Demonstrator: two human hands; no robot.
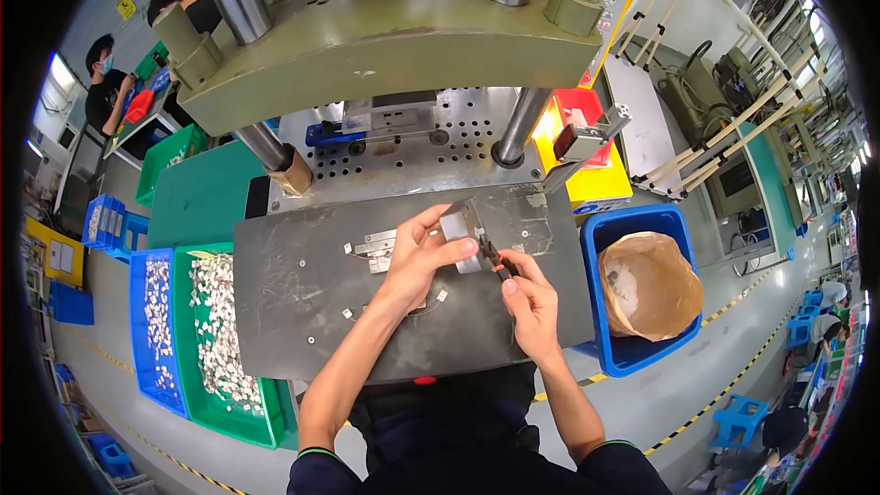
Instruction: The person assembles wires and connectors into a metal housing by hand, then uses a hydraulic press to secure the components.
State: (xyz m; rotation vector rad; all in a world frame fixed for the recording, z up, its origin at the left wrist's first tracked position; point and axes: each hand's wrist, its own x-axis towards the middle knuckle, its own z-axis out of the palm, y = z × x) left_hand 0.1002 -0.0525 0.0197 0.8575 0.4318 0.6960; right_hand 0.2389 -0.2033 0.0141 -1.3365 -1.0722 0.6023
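My left hand (414,264) grips a flat metal block (455,225) between thumb and fingers, above the dark work table (284,312). In my right hand (533,304) is a pair of small pliers (498,262) with black and orange handles. Their jaws point up at the block's right edge; whether they touch it I cannot tell. On the table behind my left wrist lies a slotted metal plate (378,242), partly covered by the hand. Small white pieces, one of them a white piece (442,295) near my left forearm, are scattered around it.
A large press (394,64) stands over a perforated bed (403,160) beyond the table. At left are a green bin (220,330) and a blue bin (158,330) of small parts. A blue tub (596,312) with a paper bag stands right. Two people work far left.
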